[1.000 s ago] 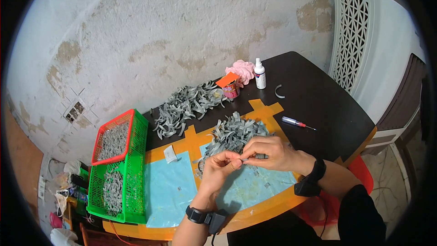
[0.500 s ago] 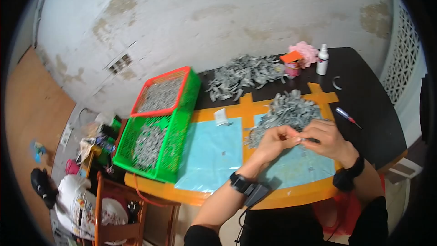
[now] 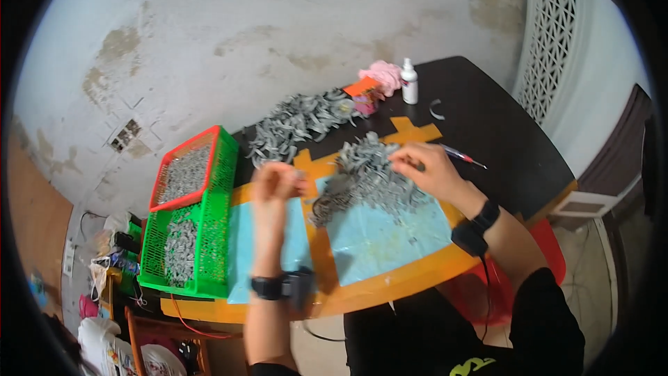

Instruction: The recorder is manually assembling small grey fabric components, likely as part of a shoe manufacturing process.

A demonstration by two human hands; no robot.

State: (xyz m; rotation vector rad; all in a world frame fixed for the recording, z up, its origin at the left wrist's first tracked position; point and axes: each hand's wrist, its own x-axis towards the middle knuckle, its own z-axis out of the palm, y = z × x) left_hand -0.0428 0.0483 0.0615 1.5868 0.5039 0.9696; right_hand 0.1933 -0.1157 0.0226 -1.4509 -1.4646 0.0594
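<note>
My left hand (image 3: 273, 184), smeared by motion, is above the left blue sheet (image 3: 240, 237). Its fingers look curled together, with a small pale bit at the tips that I cannot make out. Over the right edge of the near pile of grey curved strips (image 3: 372, 170) is my right hand (image 3: 435, 170). Its fingers are closed, and something small and dark shows between them. Small grey pieces spread from that pile onto the right blue sheet (image 3: 369, 244). Behind it lies a second heap of grey strips (image 3: 299, 122).
At the left a green basket (image 3: 216, 237) holds grey pieces, with a red-rimmed basket (image 3: 209, 160) on its far end. Farther back stand a white spray bottle (image 3: 409, 83), a pink cloth (image 3: 383, 76) and an orange-topped container (image 3: 365, 97). A slim pointed tool (image 3: 465, 157) lies right.
My hands were together in front of the near pile and are now apart. The left has moved left toward the baskets; the right has moved to the pile's edge. The view has shifted right.
</note>
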